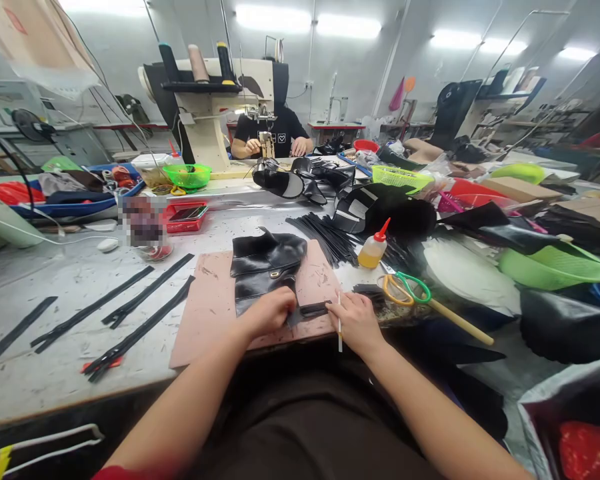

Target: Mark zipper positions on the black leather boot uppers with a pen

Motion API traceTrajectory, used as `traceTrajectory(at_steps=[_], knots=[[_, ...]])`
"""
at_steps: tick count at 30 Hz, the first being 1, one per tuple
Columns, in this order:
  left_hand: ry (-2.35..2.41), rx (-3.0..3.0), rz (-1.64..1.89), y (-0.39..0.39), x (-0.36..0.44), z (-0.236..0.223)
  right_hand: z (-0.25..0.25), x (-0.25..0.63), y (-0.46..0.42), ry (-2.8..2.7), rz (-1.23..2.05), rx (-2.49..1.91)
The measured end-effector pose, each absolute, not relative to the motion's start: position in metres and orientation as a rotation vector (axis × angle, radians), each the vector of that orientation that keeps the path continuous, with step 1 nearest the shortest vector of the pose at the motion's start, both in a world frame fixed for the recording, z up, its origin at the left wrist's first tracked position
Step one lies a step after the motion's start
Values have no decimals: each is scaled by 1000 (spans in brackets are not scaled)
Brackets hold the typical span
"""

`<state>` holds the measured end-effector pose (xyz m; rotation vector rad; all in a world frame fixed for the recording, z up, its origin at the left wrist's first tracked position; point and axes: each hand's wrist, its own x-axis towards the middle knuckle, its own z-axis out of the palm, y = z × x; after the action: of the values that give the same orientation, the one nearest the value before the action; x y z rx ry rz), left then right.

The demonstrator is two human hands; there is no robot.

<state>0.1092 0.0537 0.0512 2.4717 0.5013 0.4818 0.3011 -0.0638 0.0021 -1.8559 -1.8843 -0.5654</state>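
A glossy black leather piece [267,257] with a small metal eyelet lies on a pinkish board [205,303] in front of me. My left hand [273,310] is closed on its near right edge; the fingertips are partly hidden. Between the fingers of my right hand [356,321] is a thin white stick [339,323], pointing down toward the table edge. The same fingertips touch the end of a folded dark strip [314,309], which runs across the board toward my left hand. Several black zippers [147,287] are laid out to the left.
Right of the board stand a glue bottle [373,247] with a red nozzle and scissors [406,288] with green and orange handles. Black strips [325,237] lie behind. A red tray [185,217] sits back left. Across the table, a person [273,133] works at a sewing machine [205,113].
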Motion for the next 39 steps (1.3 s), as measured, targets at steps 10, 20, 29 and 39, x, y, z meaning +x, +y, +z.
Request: traceTrajectory(at_steps=[10, 20, 29, 39], knots=[[890, 1684, 1181, 80, 27, 57, 12, 292, -53, -1971, -554, -1950], [1077, 1707, 1244, 75, 26, 53, 18, 295, -59, -1760, -519, -1939], [811, 1757, 1055, 73, 61, 83, 63, 231, -4, -2859, -472, -909], [1158, 1692, 822, 48, 39, 23, 74, 206, 48, -2857, -184, -1216]])
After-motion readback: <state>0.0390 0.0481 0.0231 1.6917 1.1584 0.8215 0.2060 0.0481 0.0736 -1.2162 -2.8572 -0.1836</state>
